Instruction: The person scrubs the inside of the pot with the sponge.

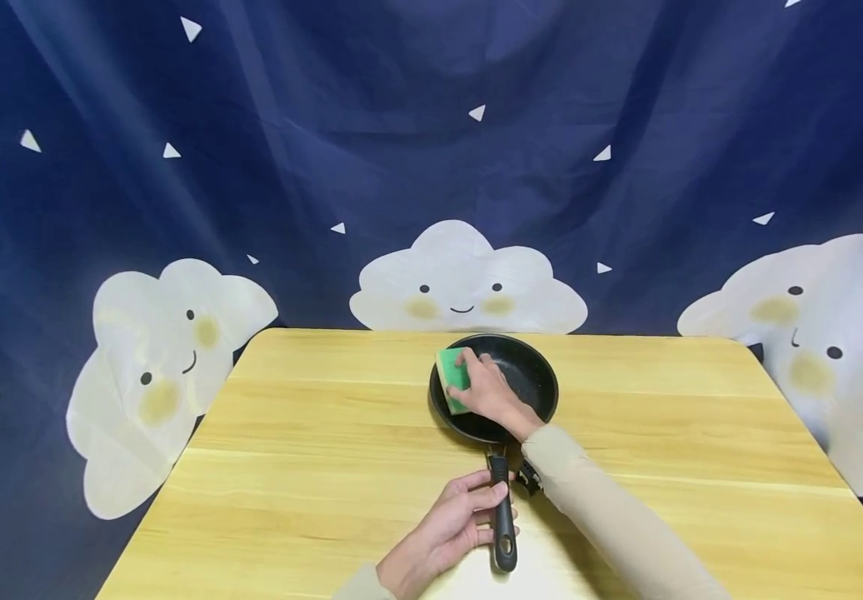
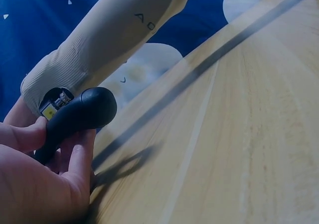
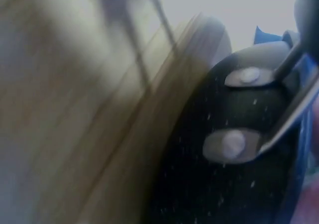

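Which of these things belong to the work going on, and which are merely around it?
In use:
pan, its handle in the left hand
sponge, gripped by the right hand

Merely around:
table
blue curtain, behind

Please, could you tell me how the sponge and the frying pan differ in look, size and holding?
The sponge is green with a pale yellow layer and blocky; the frying pan is black and round, with a handle.
The sponge is smaller than the frying pan.
The right hand grips the sponge; the left hand holds the frying pan's handle.
Both are held.
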A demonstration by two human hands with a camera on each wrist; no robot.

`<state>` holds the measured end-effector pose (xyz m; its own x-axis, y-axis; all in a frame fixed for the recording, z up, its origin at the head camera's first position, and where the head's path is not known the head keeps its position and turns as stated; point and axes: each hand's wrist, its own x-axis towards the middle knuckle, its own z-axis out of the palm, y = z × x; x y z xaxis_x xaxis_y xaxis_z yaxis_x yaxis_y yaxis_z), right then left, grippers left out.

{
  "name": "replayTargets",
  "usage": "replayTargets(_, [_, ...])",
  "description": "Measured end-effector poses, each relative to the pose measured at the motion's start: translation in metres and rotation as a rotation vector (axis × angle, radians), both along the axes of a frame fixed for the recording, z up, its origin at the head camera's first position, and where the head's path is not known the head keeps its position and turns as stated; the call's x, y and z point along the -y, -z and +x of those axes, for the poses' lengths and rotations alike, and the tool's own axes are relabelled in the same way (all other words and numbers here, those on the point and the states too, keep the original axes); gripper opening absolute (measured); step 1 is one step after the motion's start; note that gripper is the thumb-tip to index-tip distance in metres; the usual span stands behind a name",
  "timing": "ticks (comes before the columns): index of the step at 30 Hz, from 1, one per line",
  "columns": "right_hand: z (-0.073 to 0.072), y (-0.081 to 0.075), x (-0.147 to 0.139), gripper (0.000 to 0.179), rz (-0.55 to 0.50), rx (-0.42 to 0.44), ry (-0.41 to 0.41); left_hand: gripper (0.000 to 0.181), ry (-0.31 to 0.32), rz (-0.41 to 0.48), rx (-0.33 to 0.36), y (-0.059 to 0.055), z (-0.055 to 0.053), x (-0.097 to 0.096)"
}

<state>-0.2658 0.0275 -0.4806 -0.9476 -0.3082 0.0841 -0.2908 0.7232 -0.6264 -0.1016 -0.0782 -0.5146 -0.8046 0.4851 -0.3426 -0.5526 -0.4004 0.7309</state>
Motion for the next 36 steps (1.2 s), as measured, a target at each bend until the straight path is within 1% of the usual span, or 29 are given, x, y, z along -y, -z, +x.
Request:
replayTargets(2, [-0.002,0.0,-0.001,0.045,0.018,-0.002,0.0,0.042,0.002,0.003,0.0,0.0,0.0,0.0])
replayTargets(8, [-0.008,-0.003,-0.005,0.043,0.081,-0.019,-0.016,0.042,-0.02,-0.002,0.002,0.001,0.0,-0.001])
replayTargets(14, [-0.014,-0.007,-0.014,0.045,0.13,-0.053,-0.04,0.042,-0.034,-0.011,-0.01,0.0,-0.001,-0.003])
replayTargets(18, [-0.016,-0.008,-0.022,0.046,0.165,-0.085,-0.042,0.042,-0.039,-0.024,0.005,-0.001,-0.001,-0.003])
replayTargets(21, [-0.017,-0.006,-0.027,0.046,0.209,-0.129,-0.043,0.042,-0.051,-0.035,0.012,-0.001,-0.001,-0.004])
replayTargets(27, [-0.019,-0.002,-0.036,0.049,0.344,-0.271,-0.04,0.04,-0.074,-0.048,-0.001,-0.001,-0.001,-0.005])
replayTargets(29, [-0.02,-0.001,-0.04,0.05,0.389,-0.305,-0.034,0.04,-0.075,-0.051,-0.001,-0.001,-0.001,-0.006])
replayTargets(33, [-0.02,-0.001,-0.047,0.049,0.448,-0.338,-0.043,0.041,-0.084,-0.06,0.01,-0.001,0.0,-0.006])
replayTargets(36, [-0.02,-0.002,-0.053,0.049,0.469,-0.35,-0.066,0.042,-0.096,-0.063,0.015,-0.001,0.001,-0.006])
